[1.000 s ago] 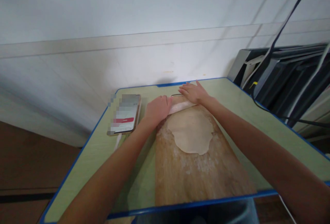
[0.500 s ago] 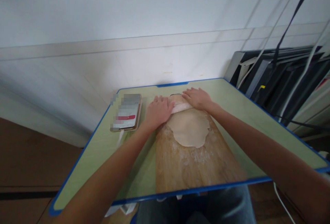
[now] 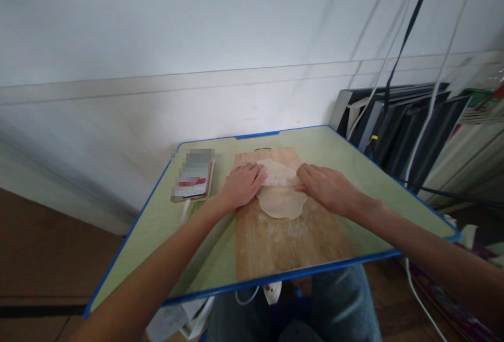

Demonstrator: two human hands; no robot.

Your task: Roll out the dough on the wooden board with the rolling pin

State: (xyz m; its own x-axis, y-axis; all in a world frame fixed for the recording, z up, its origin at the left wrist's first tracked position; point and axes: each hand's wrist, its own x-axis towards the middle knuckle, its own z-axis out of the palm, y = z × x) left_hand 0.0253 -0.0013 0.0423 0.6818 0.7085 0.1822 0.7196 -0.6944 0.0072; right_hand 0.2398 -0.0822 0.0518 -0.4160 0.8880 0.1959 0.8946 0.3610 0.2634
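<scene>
A flour-covered rolling pin (image 3: 280,180) lies crosswise over a thin, flattened sheet of dough (image 3: 282,204). My left hand (image 3: 244,183) rests over the pin's left end, fingers bent across it. At the other end, my right hand (image 3: 321,185) has its fingers curled round the pin. Dough shows on both the far and the near side of the pin. Beneath it is a wooden board (image 3: 291,247) dusted with flour on its near half.
The board stands on a green folding table (image 3: 157,237) with a blue edge, against a white wall. A phone (image 3: 193,174) with a white cable lies left of the board. Dark flat panels (image 3: 409,132) lean at the right, with cables hanging before them.
Both hands have drawn the rolling pin nearer across the dough, and more of the dough and board shows beyond it. My right hand's fingers have curled in. The view has shifted slightly.
</scene>
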